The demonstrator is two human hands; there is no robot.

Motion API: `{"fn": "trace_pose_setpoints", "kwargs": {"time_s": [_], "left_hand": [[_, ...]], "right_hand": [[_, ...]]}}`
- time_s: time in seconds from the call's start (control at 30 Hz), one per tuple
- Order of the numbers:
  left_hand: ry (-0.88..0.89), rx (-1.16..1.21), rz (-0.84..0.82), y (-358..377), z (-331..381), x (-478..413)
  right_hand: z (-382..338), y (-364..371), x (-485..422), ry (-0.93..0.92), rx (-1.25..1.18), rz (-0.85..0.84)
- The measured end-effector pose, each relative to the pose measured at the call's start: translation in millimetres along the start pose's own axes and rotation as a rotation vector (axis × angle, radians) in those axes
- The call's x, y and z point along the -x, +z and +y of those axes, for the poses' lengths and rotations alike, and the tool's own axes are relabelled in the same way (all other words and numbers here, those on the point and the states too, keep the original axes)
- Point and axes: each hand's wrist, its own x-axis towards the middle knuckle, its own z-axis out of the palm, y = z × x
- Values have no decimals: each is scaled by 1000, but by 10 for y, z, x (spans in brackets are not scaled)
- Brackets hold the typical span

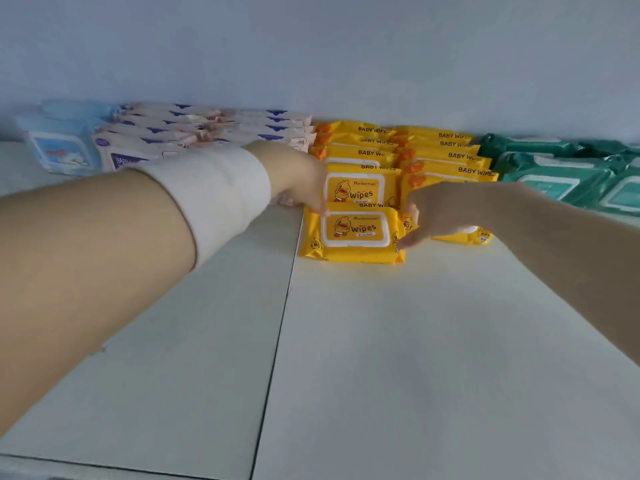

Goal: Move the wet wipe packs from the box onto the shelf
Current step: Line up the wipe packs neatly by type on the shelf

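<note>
A front yellow pack [353, 233] of wet wipes is pictured lying flat and lid up on the white shelf [381, 341], at the near end of two rows of matching yellow packs [446, 155] that are stacked back to the pale wall [311, 46]. Its right edge is gripped by the right hand [440, 216], with the thumb set at the near corner and the fingers curled over the far side. The left hand [298, 178], its wrist wrapped in a white band [218, 192], is placed at the pack's far left corner. The fingertips are turned away from the camera, so it cannot be told whether the pack is held there or merely touched. Pink packs [214, 128] are lined up just left of the yellow rows, with a pale blue pack [59, 147] beside them at the far left. Green packs [561, 168] are laid to the right. A dark seam [277, 341] is seen running from the shelf's front edge up to the front pack's left side.
</note>
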Motion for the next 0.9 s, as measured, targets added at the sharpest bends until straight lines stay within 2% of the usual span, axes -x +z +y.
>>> {"fn": "trace_pose_setpoints", "kwargs": {"time_s": [0.17, 0.23, 0.33, 0.43, 0.57, 0.67, 0.73, 0.83, 0.9], "left_hand": [[-21, 329, 3, 311, 45, -31], [-9, 490, 75, 426, 80, -79], [-66, 642, 179, 591, 98, -155], [-166, 683, 320, 676, 63, -186], [-65, 539, 568, 627, -37, -234], [-45, 332, 640, 566, -106, -296], [38, 129, 693, 518, -134, -318], [196, -155, 641, 392, -204, -382], [193, -227, 531, 265, -277, -465]], "right_hand": [[-49, 351, -74, 35, -429, 50], [-116, 495, -154, 60, -576, 109], [-193, 690, -183, 99, -747, 272], [-230, 810, -197, 33, -807, 493], [-259, 839, -336, 27, -694, 727], [-293, 833, -441, 130, -551, 782], [-303, 834, -461, 164, -491, 820], [-258, 836, -463, 145, -479, 897], [-222, 824, -482, 123, -470, 864]]}}
